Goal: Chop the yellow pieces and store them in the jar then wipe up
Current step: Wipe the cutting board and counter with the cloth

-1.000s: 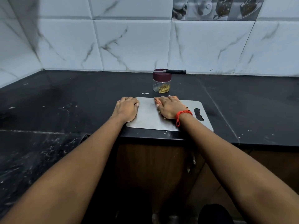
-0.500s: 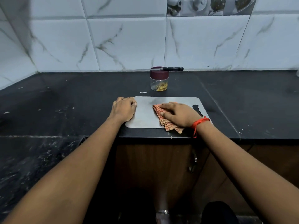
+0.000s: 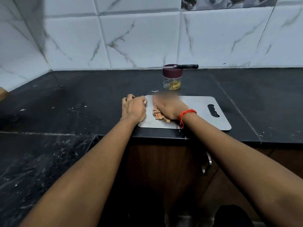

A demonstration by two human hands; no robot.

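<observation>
Fingers [image 3: 131, 96] of the left hand [image 3: 133, 109] curl on the left edge of the board [image 3: 200, 112]. The right hand [image 3: 169, 108] presses a cloth [image 3: 157, 115] there, its own fingers [image 3: 165, 99] blurred, so their grip is unclear. Behind stands the lidded jar [image 3: 172, 77] holding yellow pieces [image 3: 174, 84], a knife [image 3: 185, 66] across its lid. Black counter [image 3: 82, 99], marbled white tiles [image 3: 139, 40].

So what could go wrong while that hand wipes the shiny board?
The knife lies balanced across the jar lid, just behind the board; a bump from the wiping right hand could knock it off. The board sits near the counter edge, so hard wiping might slide it, though the left hand steadies its corner.
</observation>
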